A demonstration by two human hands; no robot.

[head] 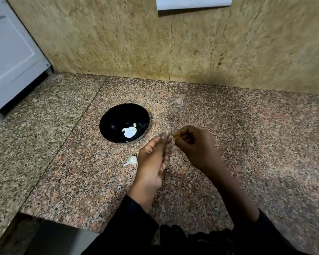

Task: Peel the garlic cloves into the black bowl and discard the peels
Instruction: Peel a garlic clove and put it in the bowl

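Speckled granite countertop [228,144] fills the head view, backed by a beige stone wall [118,43], with a white appliance [11,52] at the far left and a sheet of paper [193,2] fixed high on the wall. On the counter sits the black bowl [110,118], holding a few pale peeled garlic cloves [130,130] beside a bright glare spot on its floor. Just in front of the bowl, near the left hand, one unpeeled garlic clove [132,160] lies on the granite, untouched. The left hand [153,162] is raised with thumb and fingers drawn together in a pinch; the right hand [193,144] is curled closed, its fingertips meeting those of the left. A small piece appears to be gripped between them, but it is too small and blurred to confirm whether it is a clove or a strip of peel. The step in hand is judged to be stripping skin from a clove. To do it well: hold the clove steady with the left fingertips, catch the loose edge of skin with the right nail, and pull along the clove's length instead of across it. Work close beside the bowl so the bare clove drops inside. Keep the peel pinched in the right hand and away from the bowl, since loose skin falling among the cloves would need picking out.
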